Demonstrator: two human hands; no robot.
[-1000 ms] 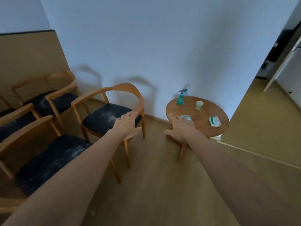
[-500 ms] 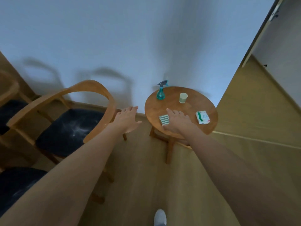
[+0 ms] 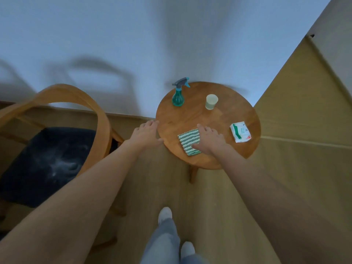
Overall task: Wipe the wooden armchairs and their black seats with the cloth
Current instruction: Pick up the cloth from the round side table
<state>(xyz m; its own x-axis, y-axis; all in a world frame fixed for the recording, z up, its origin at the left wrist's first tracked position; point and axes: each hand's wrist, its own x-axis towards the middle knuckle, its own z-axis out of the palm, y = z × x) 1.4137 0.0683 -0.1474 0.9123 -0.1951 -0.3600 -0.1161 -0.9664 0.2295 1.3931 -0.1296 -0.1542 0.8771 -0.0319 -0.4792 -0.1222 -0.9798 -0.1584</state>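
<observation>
A green-and-white striped cloth (image 3: 187, 141) lies flat on the round wooden side table (image 3: 192, 117), near its front edge. My right hand (image 3: 208, 139) rests on the cloth's right side with fingers spread and straight. My left hand (image 3: 145, 135) hovers open just left of the table's rim, holding nothing. One wooden armchair (image 3: 95, 111) with a curved back rail stands at the left; its black seat (image 3: 47, 164) shows pale dusty smears.
On the table stand a teal spray bottle (image 3: 178, 96) and a pale cup (image 3: 211, 101); a white wipes packet (image 3: 240, 131) lies at its right. A white wall runs behind. My legs and shoes (image 3: 165, 214) are on the wooden floor below.
I have stepped closer to the table and the view has tilted down. My right hand has settled onto the cloth. My left hand has left the chair rail and moved towards the table's edge.
</observation>
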